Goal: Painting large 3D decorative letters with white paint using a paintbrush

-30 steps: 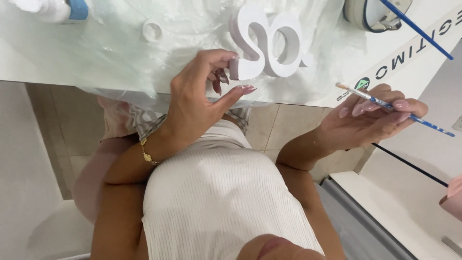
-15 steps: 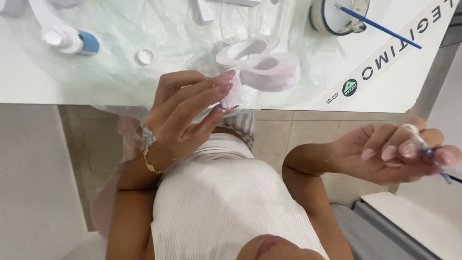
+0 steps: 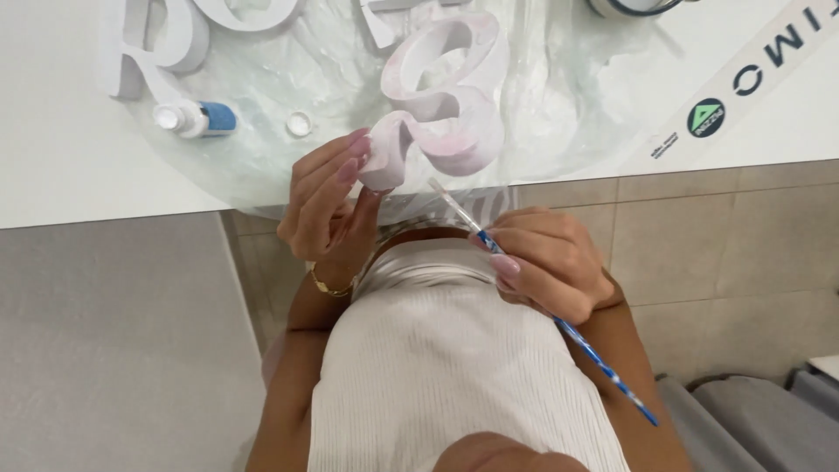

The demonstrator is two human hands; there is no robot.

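white ribbed top (image 3: 454, 376), gold bracelet (image 3: 328, 287)

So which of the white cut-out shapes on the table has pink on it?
The curvy shape at the table's front edge, gripped at its lower end by the left hand. It carries pale pink streaks; the cut-out letters at the far left are plain white.

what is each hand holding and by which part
The left hand pinches the lower end of the white, pink-tinted S-shaped letter. The right hand grips the blue-handled paintbrush on its shaft, just behind the brush end.
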